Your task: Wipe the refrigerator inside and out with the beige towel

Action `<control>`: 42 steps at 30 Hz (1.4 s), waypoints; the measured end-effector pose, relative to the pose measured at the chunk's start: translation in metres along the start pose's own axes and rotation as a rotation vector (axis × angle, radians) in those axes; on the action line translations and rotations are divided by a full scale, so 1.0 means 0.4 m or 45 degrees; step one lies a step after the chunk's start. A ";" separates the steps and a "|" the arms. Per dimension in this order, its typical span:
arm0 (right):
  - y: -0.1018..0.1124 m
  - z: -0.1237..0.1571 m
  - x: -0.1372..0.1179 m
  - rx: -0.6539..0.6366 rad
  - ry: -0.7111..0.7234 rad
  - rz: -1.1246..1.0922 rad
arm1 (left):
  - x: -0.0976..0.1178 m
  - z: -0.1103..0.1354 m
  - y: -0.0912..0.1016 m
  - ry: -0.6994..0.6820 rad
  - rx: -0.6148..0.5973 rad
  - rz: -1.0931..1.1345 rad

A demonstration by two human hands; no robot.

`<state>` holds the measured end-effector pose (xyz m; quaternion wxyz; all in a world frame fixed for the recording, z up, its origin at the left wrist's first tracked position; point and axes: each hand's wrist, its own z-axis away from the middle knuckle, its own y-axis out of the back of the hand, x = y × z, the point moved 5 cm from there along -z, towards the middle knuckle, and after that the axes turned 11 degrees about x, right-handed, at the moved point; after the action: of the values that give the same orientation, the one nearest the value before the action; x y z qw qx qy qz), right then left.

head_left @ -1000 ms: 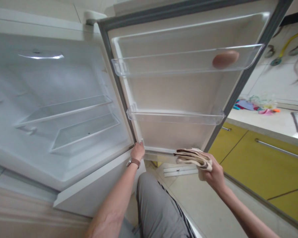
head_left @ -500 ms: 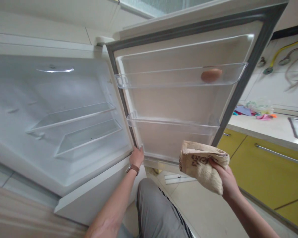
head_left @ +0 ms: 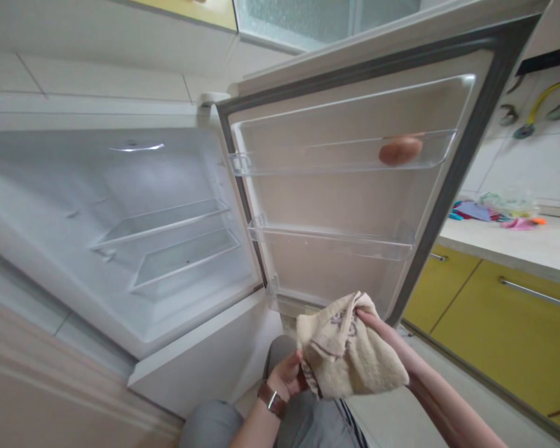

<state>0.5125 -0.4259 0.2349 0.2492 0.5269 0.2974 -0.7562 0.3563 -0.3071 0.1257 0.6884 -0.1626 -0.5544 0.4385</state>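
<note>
A folded beige towel (head_left: 354, 358) with dark lettering hangs between my two hands, above my knees. My left hand (head_left: 288, 373), with a brown-strapped watch at the wrist, is closed on the towel's left edge. On its upper right side, my right hand (head_left: 376, 323) grips the cloth, with some fingers hidden by it. In front of me the fridge door (head_left: 322, 199) stands wide open. Its clear upper rack holds a brown, egg-like object (head_left: 400, 150); a second clear rack (head_left: 336, 239) sits lower. Left of the door, the lit fridge interior (head_left: 168, 168) shows two glass shelves (head_left: 186, 254).
Below the fridge compartment is a closed white lower door (head_left: 210, 348). At the right run yellow cabinets (head_left: 504, 311) under a white counter (head_left: 490, 239) with a pile of colourful cloths and plastic (head_left: 494, 210). A yellow hose (head_left: 541, 102) hangs on the wall.
My left hand has left the lower corner by the door hinge and taken hold of the towel. My right hand has moved left with the towel, which now hangs more spread out.
</note>
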 end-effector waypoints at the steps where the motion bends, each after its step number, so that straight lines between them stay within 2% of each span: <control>1: -0.008 0.004 0.015 -0.040 -0.094 0.009 | -0.008 0.012 -0.002 -0.017 -0.034 0.008; 3: -0.009 0.010 0.035 -0.050 -0.155 0.021 | -0.010 0.030 -0.008 -0.070 -0.020 0.001; 6: -0.006 0.012 0.052 -0.071 -0.163 -0.004 | -0.009 0.044 -0.018 -0.122 0.158 0.007; 10: -0.002 0.002 0.051 -0.046 -0.077 0.047 | -0.017 0.050 -0.036 -0.069 0.356 0.034; 13: 0.000 -0.005 0.045 -0.017 -0.060 0.032 | -0.015 0.055 -0.061 0.013 0.327 0.117; 18: 0.007 -0.005 0.044 -0.063 -0.053 0.175 | -0.002 0.073 -0.076 -0.046 0.261 0.153; 21: 0.019 -0.010 0.046 -0.045 -0.008 0.291 | -0.030 0.075 -0.061 0.040 0.312 0.061; 23: 0.030 -0.019 0.045 -0.018 0.038 0.317 | -0.045 0.068 -0.048 0.054 0.399 0.044; 26: 0.071 -0.036 0.010 0.182 0.322 0.420 | -0.045 0.053 -0.040 -0.012 0.476 0.110; 28: 0.124 -0.033 -0.046 0.482 0.674 0.499 | -0.027 0.048 -0.042 -0.060 0.474 0.166; 31: 0.210 0.006 -0.149 0.971 1.309 0.569 | 0.027 0.056 -0.041 -0.172 0.509 0.239; 33: 0.254 0.015 -0.202 1.151 1.587 0.598 | 0.066 0.069 -0.044 -0.224 0.528 0.289; 34: 0.274 0.005 -0.222 1.183 1.638 0.605 | 0.082 0.075 -0.047 -0.236 0.526 0.317; 37: 0.324 -0.074 -0.253 1.169 1.546 0.606 | 0.118 0.091 -0.061 -0.265 0.525 0.388; 40: 0.353 -0.184 -0.243 1.061 1.310 0.556 | 0.138 0.099 -0.069 -0.341 0.589 0.406; 42: 0.355 -0.237 -0.230 0.976 1.227 0.508 | 0.148 0.096 -0.071 -0.393 0.631 0.397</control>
<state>0.7016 -0.4518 0.2700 0.0178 0.9040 -0.0190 -0.4267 0.3334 -0.2869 0.1953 0.5394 -0.0047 -0.4970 0.6797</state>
